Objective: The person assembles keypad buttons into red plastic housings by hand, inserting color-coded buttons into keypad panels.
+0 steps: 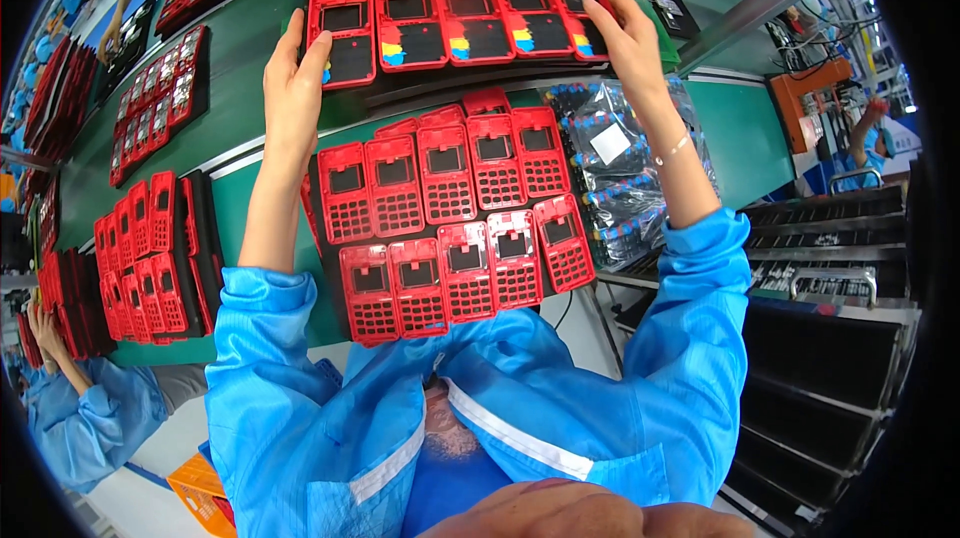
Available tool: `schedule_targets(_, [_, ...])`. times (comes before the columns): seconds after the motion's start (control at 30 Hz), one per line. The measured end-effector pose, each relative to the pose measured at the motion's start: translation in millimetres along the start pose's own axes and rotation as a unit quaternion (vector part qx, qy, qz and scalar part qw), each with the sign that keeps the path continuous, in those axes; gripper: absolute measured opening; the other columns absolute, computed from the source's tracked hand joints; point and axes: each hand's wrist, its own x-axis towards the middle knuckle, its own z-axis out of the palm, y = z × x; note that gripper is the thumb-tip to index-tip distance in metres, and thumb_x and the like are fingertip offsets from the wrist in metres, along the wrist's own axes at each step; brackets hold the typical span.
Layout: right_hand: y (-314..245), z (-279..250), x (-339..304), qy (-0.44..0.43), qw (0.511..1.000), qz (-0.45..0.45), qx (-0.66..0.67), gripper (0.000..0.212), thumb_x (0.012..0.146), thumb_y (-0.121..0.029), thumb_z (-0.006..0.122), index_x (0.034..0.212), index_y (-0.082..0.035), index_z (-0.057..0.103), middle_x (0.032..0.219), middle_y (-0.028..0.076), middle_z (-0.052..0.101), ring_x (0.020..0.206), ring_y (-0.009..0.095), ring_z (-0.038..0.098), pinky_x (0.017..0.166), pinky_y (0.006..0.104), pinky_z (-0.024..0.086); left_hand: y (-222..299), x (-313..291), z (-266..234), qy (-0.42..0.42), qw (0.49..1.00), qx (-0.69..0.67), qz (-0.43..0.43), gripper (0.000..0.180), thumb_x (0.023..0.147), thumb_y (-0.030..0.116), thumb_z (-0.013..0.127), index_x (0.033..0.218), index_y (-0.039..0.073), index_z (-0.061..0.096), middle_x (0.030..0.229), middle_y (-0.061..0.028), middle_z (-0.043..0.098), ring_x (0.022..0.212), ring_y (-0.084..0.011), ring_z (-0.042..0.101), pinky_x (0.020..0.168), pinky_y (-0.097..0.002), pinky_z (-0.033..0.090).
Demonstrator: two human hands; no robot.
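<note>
A worker in a loose blue jacket (280,418) with white stripes leaned over a green table (745,133), both arms stretched forward, while a dark rack (825,348) with a metal handle stood on the right. Nearest the worker's body lay a lower set of red phone covers (447,173), two main rows of five with more tucked behind, each with a window above a grid of small holes. Beyond it, the upper set of red phone covers (470,3) sat between the worker's hands, its near row of five carrying dark lower panels marked with yellow and blue patches (458,48). Just right of the lower set, a clear plastic bag (610,188) of dark items with blue and red bits lay beneath the right forearm. More red covers (150,258) stood grouped on the left, near a co-worker in blue (90,428), above an orange crate (200,500). The left hand (293,98) was clamped on the upper set's left end, thumb along the cover there; the right hand (630,38) was clamped on the opposite end, its thumb over the last cover. A white label (608,145) marked the bag, and a thin bracelet (672,150) circled the right wrist.
</note>
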Motion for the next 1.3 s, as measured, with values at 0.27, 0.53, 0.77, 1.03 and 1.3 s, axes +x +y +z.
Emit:
schedule_targets(0.27, [37, -16, 33, -0.051, 0.994, 0.003, -0.102, 0.065, 0.104, -0.046, 0.063, 0.149, -0.001, 0.055, 0.136, 0.016, 0.068, 0.126, 0.019, 0.062, 0.108, 0.0298, 0.044, -10, 15, 19, 0.024, 0.999, 0.017, -0.040, 0.068, 0.107, 0.032, 0.058, 0.157, -0.009, 0.037, 0.149, -0.0190, 0.057, 0.131, -0.0209, 0.057, 0.113, -0.0310, 0.040])
schedule_targets(0.53, [36, -72, 0, -0.111, 0.991, 0.070, 0.000, 0.051, 0.108, -0.032, 0.058, 0.147, 0.001, 0.056, 0.139, 0.014, 0.067, 0.123, 0.021, 0.065, 0.108, 0.0328, 0.048, -19, -9, -17, 0.044, 0.997, -0.059, -0.026, 0.070, 0.109, 0.040, 0.055, 0.156, -0.009, 0.038, 0.163, -0.0221, 0.041, 0.151, -0.0237, 0.039, 0.125, -0.0345, 0.029])
schedule_targets(0.77, [70, -160, -92, -0.153, 0.938, 0.201, -0.237, 0.025, 0.098, -0.010, 0.068, 0.118, 0.005, 0.073, 0.094, 0.012, 0.078, 0.086, 0.019, 0.075, 0.078, 0.0331, 0.059, -22, -101, -65, 0.062, 0.996, -0.050, -0.033, 0.053, 0.112, 0.017, 0.047, 0.158, -0.006, 0.035, 0.164, -0.0227, 0.037, 0.155, -0.0295, 0.033, 0.129, -0.0435, 0.025])
schedule_targets(1.03, [74, -158, -128, -0.160, 0.899, 0.228, -0.338, 0.037, 0.085, -0.025, 0.085, 0.110, 0.002, 0.077, 0.083, 0.014, 0.076, 0.074, 0.023, 0.073, 0.069, 0.0342, 0.056, -37, -152, -56, 0.054, 0.987, -0.125, -0.086, 0.054, 0.110, 0.017, 0.050, 0.157, -0.006, 0.037, 0.163, -0.0227, 0.039, 0.153, -0.0309, 0.036, 0.127, -0.0434, 0.030])
schedule_targets(1.3, [72, -136, -123, -0.211, 0.900, 0.140, -0.354, 0.064, 0.076, -0.042, 0.091, 0.119, 0.003, 0.074, 0.098, 0.017, 0.068, 0.081, 0.024, 0.065, 0.073, 0.0353, 0.054, -33, -162, -48, 0.032, 0.983, -0.147, -0.105, 0.048, 0.109, 0.008, 0.051, 0.155, -0.004, 0.042, 0.162, -0.0204, 0.041, 0.152, -0.0275, 0.039, 0.126, -0.0408, 0.034])
